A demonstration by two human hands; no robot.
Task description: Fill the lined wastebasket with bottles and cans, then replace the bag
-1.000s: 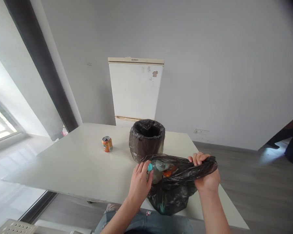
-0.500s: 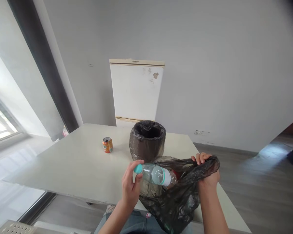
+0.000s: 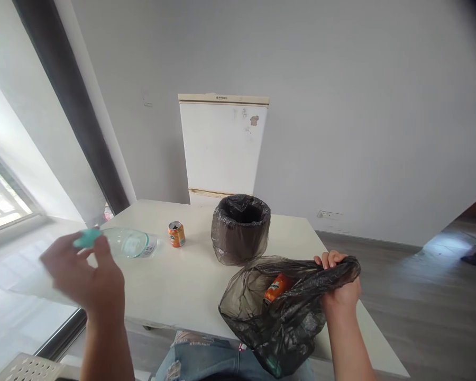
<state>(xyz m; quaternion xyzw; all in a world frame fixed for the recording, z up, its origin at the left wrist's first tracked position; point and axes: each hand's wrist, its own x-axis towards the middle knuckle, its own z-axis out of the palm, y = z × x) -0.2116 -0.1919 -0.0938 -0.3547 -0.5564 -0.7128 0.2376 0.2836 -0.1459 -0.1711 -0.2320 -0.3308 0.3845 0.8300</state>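
L hand (image 3: 88,272): I'm grasping the clear bottle (image 3: 130,243) by its teal cap (image 3: 88,238), fingers blurred;
R hand (image 3: 344,293): I'm clenching the bunched rim of the black bag (image 3: 291,325), its mouth gaping twd my L;
Bottle: it's pointing its base R, near the upright orange can (image 3: 176,234); can't tell if it's touching the table (image 3: 190,288);
Bag: it's sagging at the table's near edge, w/ another orange can (image 3: 276,287) showing inside;
Bin (image 3: 240,238): it's standing just behind the bag, wearing a dark plastic liner (image 3: 222,217);
Fridge (image 3: 222,148): it's standing beyond the table
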